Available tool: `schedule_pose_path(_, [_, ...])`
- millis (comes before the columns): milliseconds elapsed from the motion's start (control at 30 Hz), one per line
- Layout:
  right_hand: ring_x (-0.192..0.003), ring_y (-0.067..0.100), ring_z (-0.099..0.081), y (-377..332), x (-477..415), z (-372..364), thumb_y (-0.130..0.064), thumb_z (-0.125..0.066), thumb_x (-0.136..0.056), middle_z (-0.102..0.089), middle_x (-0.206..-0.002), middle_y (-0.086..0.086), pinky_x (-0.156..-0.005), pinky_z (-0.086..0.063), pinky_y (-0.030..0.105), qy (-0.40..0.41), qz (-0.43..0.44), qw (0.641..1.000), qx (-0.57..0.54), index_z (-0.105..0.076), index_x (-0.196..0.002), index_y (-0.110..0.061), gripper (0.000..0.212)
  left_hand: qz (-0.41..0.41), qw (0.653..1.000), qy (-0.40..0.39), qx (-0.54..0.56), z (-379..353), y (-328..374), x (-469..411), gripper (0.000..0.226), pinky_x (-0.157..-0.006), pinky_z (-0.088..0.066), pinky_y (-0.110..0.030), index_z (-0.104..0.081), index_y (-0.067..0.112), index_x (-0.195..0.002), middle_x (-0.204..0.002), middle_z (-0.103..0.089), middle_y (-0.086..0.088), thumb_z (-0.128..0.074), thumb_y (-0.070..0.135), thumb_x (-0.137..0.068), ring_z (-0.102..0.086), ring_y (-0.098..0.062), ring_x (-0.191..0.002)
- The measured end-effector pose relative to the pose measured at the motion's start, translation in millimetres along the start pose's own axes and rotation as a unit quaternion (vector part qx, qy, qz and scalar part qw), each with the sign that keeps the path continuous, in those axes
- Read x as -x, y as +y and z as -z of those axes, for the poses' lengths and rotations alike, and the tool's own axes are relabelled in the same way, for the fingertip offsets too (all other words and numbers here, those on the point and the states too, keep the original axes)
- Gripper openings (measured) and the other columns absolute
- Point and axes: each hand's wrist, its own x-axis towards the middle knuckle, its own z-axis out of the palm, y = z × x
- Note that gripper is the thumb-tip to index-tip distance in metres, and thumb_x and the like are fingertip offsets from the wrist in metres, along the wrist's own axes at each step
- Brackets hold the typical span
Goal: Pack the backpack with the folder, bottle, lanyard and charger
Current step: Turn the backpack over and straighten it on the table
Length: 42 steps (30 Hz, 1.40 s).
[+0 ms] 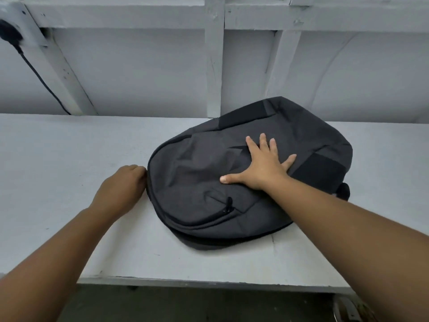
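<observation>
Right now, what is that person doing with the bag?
A person has a dark grey backpack lying flat on a white table. Their right hand presses down on top of it with its fingers spread. Their left hand is curled against the bag's left edge, but what it grips there is hidden. No folder, bottle, lanyard or charger is in view.

Nothing can be read: the backpack [204, 180] bears no legible text, label, brand or number.
</observation>
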Motion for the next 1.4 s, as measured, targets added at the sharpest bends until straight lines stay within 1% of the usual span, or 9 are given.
schedule_pose_path(200, [-0.152,0.040,0.023,-24.7,8.0,10.6,-0.086,-0.074,-0.051,0.028,-0.166,0.007,-0.112,0.005,0.075,-0.012,-0.063,0.997,-0.032,0.019,-0.159,-0.022,0.155,0.041,0.999,0.025,0.014,4.8,3.6,30.6,0.020,-0.063,-0.048,-0.035,-0.071,0.020,-0.098,-0.093,-0.068,0.004,-0.052,0.027,-0.102,-0.059,-0.021,-0.082])
schedule_pose_path(300, [-0.155,0.029,-0.014,13.2,8.6,60.1,-0.078,-0.073,-0.064,-0.015,-0.169,0.002,-0.118,-0.025,0.050,0.029,0.069,0.992,-0.105,-0.018,-0.160,-0.025,0.123,0.073,0.997,0.016,0.013,7.6,1.2,32.4,0.021,-0.064,-0.046,-0.034,-0.073,0.022,-0.103,-0.097,-0.072,0.001,-0.053,0.028,-0.101,-0.063,-0.025,-0.083])
schedule_pose_path(367, [-0.149,0.018,-0.028,61.9,14.2,103.6,-0.086,-0.067,-0.060,-0.035,-0.161,-0.010,-0.112,-0.028,0.032,0.004,0.191,0.981,-0.040,-0.035,-0.149,-0.044,0.104,0.082,0.996,0.010,0.013,9.5,3.6,30.6,0.021,-0.063,-0.043,-0.033,-0.074,0.022,-0.103,-0.097,-0.072,0.001,-0.053,0.027,-0.101,-0.062,-0.025,-0.081])
schedule_pose_path(433, [-0.151,0.007,-0.013,114.4,25.6,130.4,-0.095,-0.065,-0.048,-0.022,-0.162,-0.024,-0.120,-0.020,0.038,-0.083,0.214,0.969,0.090,-0.027,-0.142,-0.066,0.106,0.084,0.996,0.018,0.019,11.9,6.4,32.0,0.021,-0.062,-0.043,-0.033,-0.074,0.020,-0.101,-0.095,-0.070,0.001,-0.053,0.025,-0.101,-0.062,-0.025,-0.080])
schedule_pose_path(533, [-0.153,0.006,0.004,163.0,32.0,128.0,-0.086,-0.076,-0.047,-0.003,-0.162,-0.025,-0.122,-0.016,0.051,-0.141,0.181,0.950,0.213,0.000,-0.146,-0.069,0.126,0.084,0.996,0.021,0.020,8.0,10.8,31.2,0.021,-0.063,-0.044,-0.033,-0.074,0.018,-0.099,-0.094,-0.068,0.000,-0.053,0.024,-0.101,-0.062,-0.025,-0.081])
schedule_pose_path(733, [-0.137,0.018,-0.025,178.9,41.9,86.1,-0.073,-0.072,-0.069,-0.035,-0.153,-0.007,-0.092,-0.052,0.042,0.030,0.224,0.955,0.192,-0.011,-0.154,-0.054,0.107,0.077,0.995,0.054,0.017,2.7,11.3,41.8,0.023,-0.052,-0.037,-0.031,-0.066,0.017,-0.082,-0.079,-0.061,0.005,-0.054,0.024,-0.100,-0.058,-0.020,-0.067])
schedule_pose_path(933, [-0.120,0.018,-0.035,166.4,49.2,67.6,-0.089,-0.054,-0.061,-0.046,-0.126,-0.007,-0.072,-0.046,0.036,0.069,0.220,0.960,0.159,-0.014,-0.153,-0.054,0.106,0.063,0.997,0.036,0.011,1.5,30.1,76.1,0.022,-0.055,-0.042,-0.033,-0.062,0.017,-0.082,-0.080,-0.063,0.002,-0.052,0.025,-0.100,-0.057,-0.023,-0.068])
schedule_pose_path(1133, [-0.110,0.015,-0.034,142.6,63.6,49.1,-0.085,-0.062,-0.059,-0.038,-0.110,-0.011,-0.070,-0.042,0.035,0.099,0.183,0.971,0.119,-0.017,-0.153,-0.054,0.109,0.004,0.999,0.008,0.031,5.6,82.0,98.1,0.026,-0.060,-0.052,-0.037,-0.065,0.021,-0.079,-0.074,-0.068,0.004,-0.055,0.033,-0.098,-0.060,-0.019,-0.065])
schedule_pose_path(1400, [-0.108,0.013,-0.032,128.0,73.4,40.4,-0.080,-0.068,-0.061,-0.041,-0.112,-0.009,-0.073,-0.041,0.033,0.101,0.171,0.976,0.090,-0.019,-0.154,-0.052,0.109,-0.101,0.990,-0.066,0.071,-19.8,198.6,90.7,0.028,-0.063,-0.043,-0.036,-0.051,0.019,-0.074,-0.075,-0.054,0.001,-0.049,0.026,-0.101,-0.053,-0.022,-0.068])
